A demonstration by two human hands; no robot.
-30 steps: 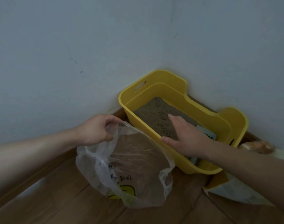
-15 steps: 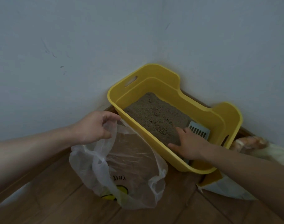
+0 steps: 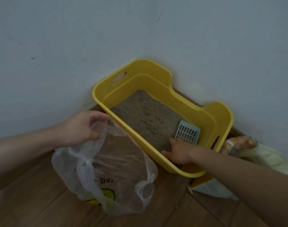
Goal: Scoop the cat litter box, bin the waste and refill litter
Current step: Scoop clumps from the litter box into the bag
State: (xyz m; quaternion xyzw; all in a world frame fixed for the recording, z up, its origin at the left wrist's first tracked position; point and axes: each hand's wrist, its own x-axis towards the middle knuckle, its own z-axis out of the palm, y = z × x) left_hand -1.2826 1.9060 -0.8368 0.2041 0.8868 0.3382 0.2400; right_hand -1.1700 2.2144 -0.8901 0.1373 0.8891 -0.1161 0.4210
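Left hand (image 3: 81, 126): thumb and fingers are curled and pinch the upper rim of the plastic bag (image 3: 110, 171), holding its mouth open just beside the near long wall of the litter box (image 3: 140, 74).

Right hand (image 3: 178, 153): it reaches over the near wall into the box, and its fingers point down at the near edge of the scoop (image 3: 187, 132). The back of the hand hides the scoop handle, so it cannot be determined whether the fingers are clenched on it or released.

Item count:
- Litter box: one, yellow, set in the corner where two walls (image 3: 58, 46) meet.
- Scoop: one, grey, slotted, lying on the litter (image 3: 143, 115) at the right end of the box.
- Plastic bag: one, translucent, standing on the wooden floor (image 3: 33, 203).

Surroundings: one white-and-yellow sack (image 3: 210, 189) lies on the floor under the right forearm, partly beneath the box corner. One cream bag (image 3: 269, 159) lies against the wall, right of the box.
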